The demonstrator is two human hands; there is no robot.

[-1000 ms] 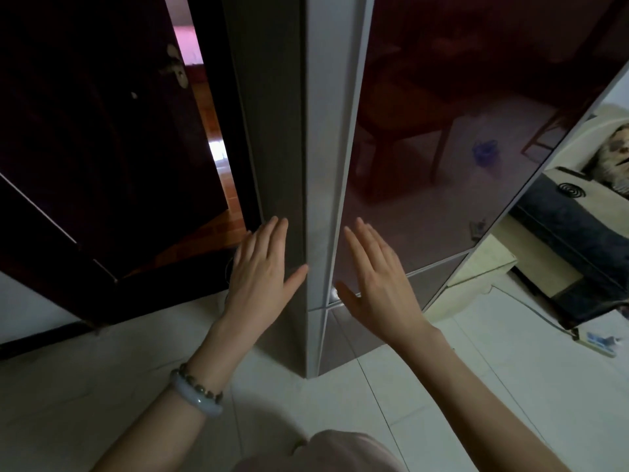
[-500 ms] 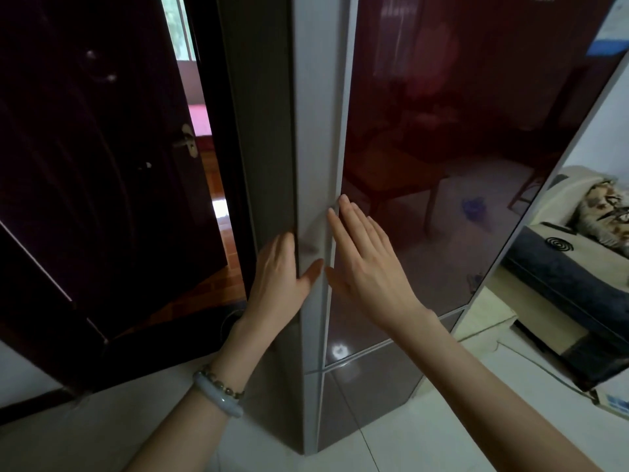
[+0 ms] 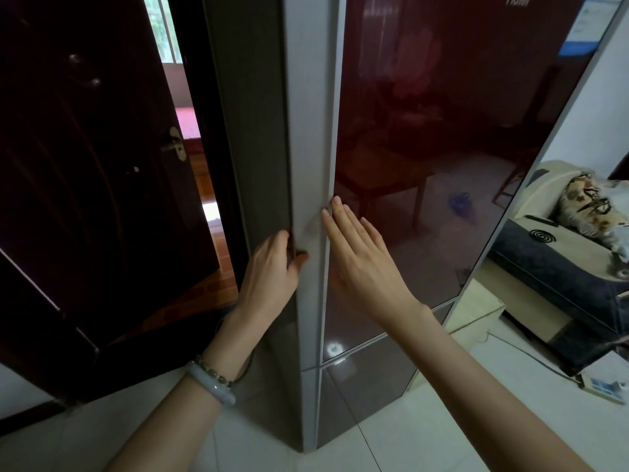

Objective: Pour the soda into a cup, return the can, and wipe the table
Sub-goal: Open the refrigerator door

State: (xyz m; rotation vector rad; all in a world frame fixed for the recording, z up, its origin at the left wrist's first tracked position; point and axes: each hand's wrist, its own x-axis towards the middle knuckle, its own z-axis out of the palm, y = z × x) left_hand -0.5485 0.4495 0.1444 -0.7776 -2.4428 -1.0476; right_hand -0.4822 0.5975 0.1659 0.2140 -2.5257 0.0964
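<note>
A tall fridge with a glossy dark red door (image 3: 425,165) and grey side panel (image 3: 255,131) fills the middle of the view; its door is closed. My left hand (image 3: 272,267) is at the door's grey edge strip, fingers tucked behind the edge, thumb on the front of the strip. My right hand (image 3: 360,253) lies flat with straight fingers against the red door front, fingertips at the door's left edge. No soda can, cup or cloth is in sight.
A dark wooden room door (image 3: 85,165) stands open at the left, with a doorway beyond it. A sofa with cushions (image 3: 578,233) is at the right. A power strip (image 3: 602,386) lies on the white tiled floor (image 3: 442,420).
Both hands have risen along the fridge's corner. My left hand's fingers have gone from flat on the side panel to curled behind the door edge; my right hand's fingertips reached the edge.
</note>
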